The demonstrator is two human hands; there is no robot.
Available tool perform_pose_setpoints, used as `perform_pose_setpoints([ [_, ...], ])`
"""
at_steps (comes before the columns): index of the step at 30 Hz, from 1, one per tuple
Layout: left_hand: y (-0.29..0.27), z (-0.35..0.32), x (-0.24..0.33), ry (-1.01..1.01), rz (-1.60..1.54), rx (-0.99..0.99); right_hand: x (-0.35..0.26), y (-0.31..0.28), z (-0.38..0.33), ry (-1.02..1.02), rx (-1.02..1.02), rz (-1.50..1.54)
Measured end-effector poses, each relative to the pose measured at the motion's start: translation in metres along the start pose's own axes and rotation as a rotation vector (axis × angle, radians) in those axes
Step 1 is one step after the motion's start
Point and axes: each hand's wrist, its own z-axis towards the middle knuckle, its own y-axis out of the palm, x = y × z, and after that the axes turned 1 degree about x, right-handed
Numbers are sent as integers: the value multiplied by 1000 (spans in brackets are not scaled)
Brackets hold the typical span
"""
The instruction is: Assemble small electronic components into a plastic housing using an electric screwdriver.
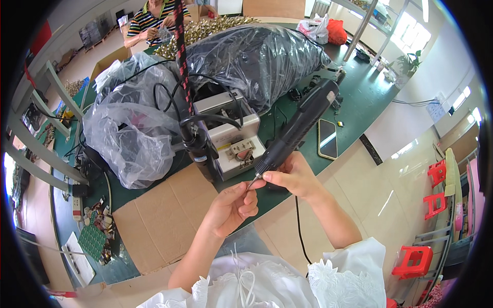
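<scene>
A black electric screwdriver [303, 120] slants across the front edge of the table, its narrow end pointing down toward me. My right hand [297, 177] is closed around its lower end, thumb stretched toward the tip. With fingertips pinched together, my left hand [231, 206] grips the thin metal bit [253, 180] at that tip. Just beyond my hands stands a silver screw feeder-like machine [233, 134] with a small metal block on its front. Beside it, a second black screwdriver [199, 149] hangs upright from a black and red cord.
Clear plastic bags [136, 128] and a large bag of dark parts [251, 56] cover the table's back. Flat cardboard [159, 218] lies at left, near green circuit boards [96, 238]. A phone [327, 138] rests at right. Another person [154, 25] sits across the table. Red stools [413, 262] stand right.
</scene>
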Motion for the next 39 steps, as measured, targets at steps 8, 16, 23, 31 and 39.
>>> perform_pose_setpoints([
  [8, 3, -9, 0, 95, -103, 73, 2, -8, 1, 26, 190, -53],
  [16, 15, -10, 7, 7, -98, 76, 5, 1, 0, 10, 149, -86],
  [23, 11, -11, 7, 16, -78, 144, 8, 7, 4, -22, 91, -109],
  [31, -10, -13, 3, 26, 97, 186, 17, 0, 4, 45, 91, -229],
  [39, -41, -55, 5, 80, -50, 339, 27, -64, 18, -78, 515, -510],
])
